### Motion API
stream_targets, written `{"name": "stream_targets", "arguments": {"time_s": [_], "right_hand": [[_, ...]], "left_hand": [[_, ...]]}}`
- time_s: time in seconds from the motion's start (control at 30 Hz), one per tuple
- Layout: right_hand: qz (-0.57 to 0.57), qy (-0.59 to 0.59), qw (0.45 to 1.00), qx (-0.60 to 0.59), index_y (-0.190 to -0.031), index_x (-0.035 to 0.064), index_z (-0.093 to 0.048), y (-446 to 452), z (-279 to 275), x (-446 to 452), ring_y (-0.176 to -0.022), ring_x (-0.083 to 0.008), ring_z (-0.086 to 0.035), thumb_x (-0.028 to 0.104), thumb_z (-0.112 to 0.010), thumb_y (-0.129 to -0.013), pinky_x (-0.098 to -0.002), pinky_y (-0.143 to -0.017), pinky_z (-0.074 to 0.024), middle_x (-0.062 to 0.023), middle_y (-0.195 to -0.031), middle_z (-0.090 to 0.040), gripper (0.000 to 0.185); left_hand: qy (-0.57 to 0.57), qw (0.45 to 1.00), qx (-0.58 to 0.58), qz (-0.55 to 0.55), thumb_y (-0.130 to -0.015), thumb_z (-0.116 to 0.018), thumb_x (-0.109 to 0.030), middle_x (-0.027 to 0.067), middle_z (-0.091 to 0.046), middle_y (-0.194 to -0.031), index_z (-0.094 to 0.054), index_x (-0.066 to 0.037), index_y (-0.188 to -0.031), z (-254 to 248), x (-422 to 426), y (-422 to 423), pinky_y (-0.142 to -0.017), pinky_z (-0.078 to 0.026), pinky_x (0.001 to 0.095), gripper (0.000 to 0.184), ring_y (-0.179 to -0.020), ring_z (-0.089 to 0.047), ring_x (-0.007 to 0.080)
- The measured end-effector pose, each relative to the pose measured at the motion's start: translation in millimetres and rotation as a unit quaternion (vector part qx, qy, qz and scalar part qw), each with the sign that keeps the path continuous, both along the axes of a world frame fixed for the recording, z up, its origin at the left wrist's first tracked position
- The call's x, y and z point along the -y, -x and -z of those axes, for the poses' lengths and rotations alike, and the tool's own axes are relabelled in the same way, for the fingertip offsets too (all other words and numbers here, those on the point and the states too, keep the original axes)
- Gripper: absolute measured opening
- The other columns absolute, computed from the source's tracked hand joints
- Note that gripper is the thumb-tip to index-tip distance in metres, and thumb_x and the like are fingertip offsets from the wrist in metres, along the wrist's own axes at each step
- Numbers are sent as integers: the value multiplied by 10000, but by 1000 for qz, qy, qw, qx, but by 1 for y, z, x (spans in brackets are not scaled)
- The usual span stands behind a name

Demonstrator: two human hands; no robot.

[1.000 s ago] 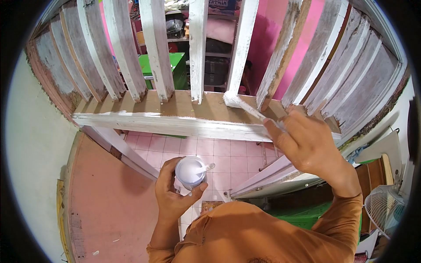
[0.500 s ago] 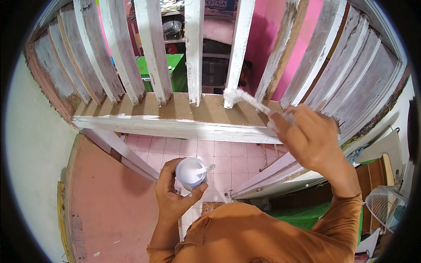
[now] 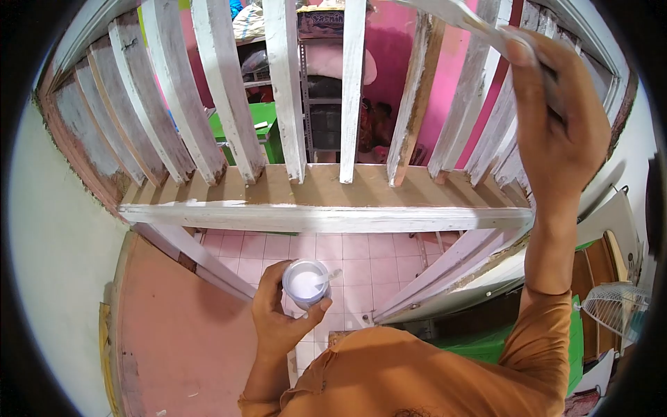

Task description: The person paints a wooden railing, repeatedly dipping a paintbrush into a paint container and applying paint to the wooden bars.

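My left hand [image 3: 272, 306] is wrapped round a small cup [image 3: 303, 265] of white paint, held low in front of my chest. A translucent stick or spoon [image 3: 331, 276] leans in the cup, its end over the rim. High at the right, my right hand [image 3: 566, 132] grips a paint-smeared paintbrush [image 3: 464, 18]. The brush points left across the tops of the slats; its bristle end is at or beyond the top edge. Near it, an upright wooden slat [image 3: 411, 97] shows bare brown wood on one side. A mostly white slat [image 3: 353, 90] stands left of it.
A white-fronted crossbeam [image 3: 326, 218] with a brown top runs below the slats. Behind them are a green box [image 3: 262, 132], loaded shelves and, apparently, a person [image 3: 381, 125]. A pinkish panel [image 3: 177, 326] is at left, a fan [image 3: 615, 309] at right.
My right hand has lifted the paintbrush up from the foot of a middle slat to the top of the view. My left hand still holds the cup; the view has shifted slightly.
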State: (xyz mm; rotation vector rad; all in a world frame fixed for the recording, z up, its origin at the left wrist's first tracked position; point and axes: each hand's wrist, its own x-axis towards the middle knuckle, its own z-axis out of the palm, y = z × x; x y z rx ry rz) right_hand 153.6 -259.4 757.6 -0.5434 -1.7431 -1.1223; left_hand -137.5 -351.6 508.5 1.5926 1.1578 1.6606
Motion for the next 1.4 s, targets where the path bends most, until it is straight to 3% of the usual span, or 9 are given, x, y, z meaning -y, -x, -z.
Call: {"name": "stream_targets", "arguments": {"time_s": [0.2, 0.3, 0.53, 0.57, 0.73, 0.8, 0.93, 1.23, 1.4], "right_hand": [[-117, 128, 968, -182, -1101, -23, -737, -23, 41, 29, -663, -8, -533, 99, -700, -1028, -157, -569, -380, -7, -863, -703, 147], [-163, 303, 900, -268, -1016, -34, -729, -26, 63, 56, -681, -52, -572, 139, -713, -999, -188, -590, -389, -36, -870, -726, 175], [-198, 461, 855, -129, -882, -23, -740, -41, 81, 70, -664, -177, -638, 65, -781, -824, -268, -629, -449, -126, -805, -747, 113], [-181, 478, 852, -117, -872, -28, -740, -42, 78, 72, -671, -194, -672, 57, -787, -788, -284, -631, -472, -130, -800, -745, 129], [-179, 539, 819, -75, -893, -34, -743, -44, 77, 72, -688, -233, -719, 52, -785, -782, -307, -626, -503, -130, -807, -744, 147], [-159, 563, 811, -22, -915, -44, -733, -44, 77, 70, -684, -258, -719, 63, -796, -785, -312, -618, -506, -149, -810, -734, 180], [-178, 557, 811, -13, -928, -53, -742, -42, 89, 61, -604, -216, -633, 70, -755, -794, -307, -580, -449, -148, -763, -700, 182], [-153, 600, 784, 26, -926, -46, -735, -36, 89, 61, -631, -230, -669, 45, -746, -828, -300, -583, -462, -133, -774, -708, 134], [-167, 583, 791, -78, -918, -45, -721, -40, 80, 67, -648, -186, -657, 83, -742, -870, -283, -611, -472, -123, -802, -724, 139]], "left_hand": [[7, 999, -7, 36, -712, -942, -151, 131, -650, -1198, -627, 12, -1256, 8, -7, -12, -961, -540, 371, 649, -1084, -662, 235], [1, 998, -11, 55, -701, -947, -158, 138, -659, -1199, -632, 9, -1259, 14, -13, -22, -956, -539, 377, 662, -1080, -666, 250], [-13, 995, -31, 98, -672, -956, -151, 145, -679, -1160, -642, 10, -1250, 25, -27, -48, -940, -533, 371, 677, -1057, -667, 249], [-3, 988, -82, 134, -740, -910, -101, 132, -608, -1256, -566, 38, -1333, 21, -27, -46, -997, -521, 376, 699, -1155, -631, 233], [4, 981, -82, 173, -747, -900, -77, 152, -591, -1281, -543, 59, -1354, 21, -33, -62, -997, -516, 360, 717, -1164, -630, 234], [-8, 987, -12, 159, -698, -952, -145, 151, -671, -1185, -632, 8, -1271, 21, -35, -71, -949, -530, 378, 673, -1075, -671, 275], [-8, 985, -21, 171, -704, -952, -145, 162, -667, -1200, -621, 12, -1289, 20, -37, -74, -946, -533, 387, 691, -1079, -672, 292], [-59, 981, -66, 174, -697, -958, -161, 181, -666, -1222, -616, 15, -1298, 11, -38, -74, -943, -538, 399, 713, -1082, -676, 308], [-62, 985, -34, 160, -688, -970, -191, 169, -669, -1221, -622, 7, -1280, -8, -33, -76, -940, -538, 393, 714, -1076, -676, 304]]}}
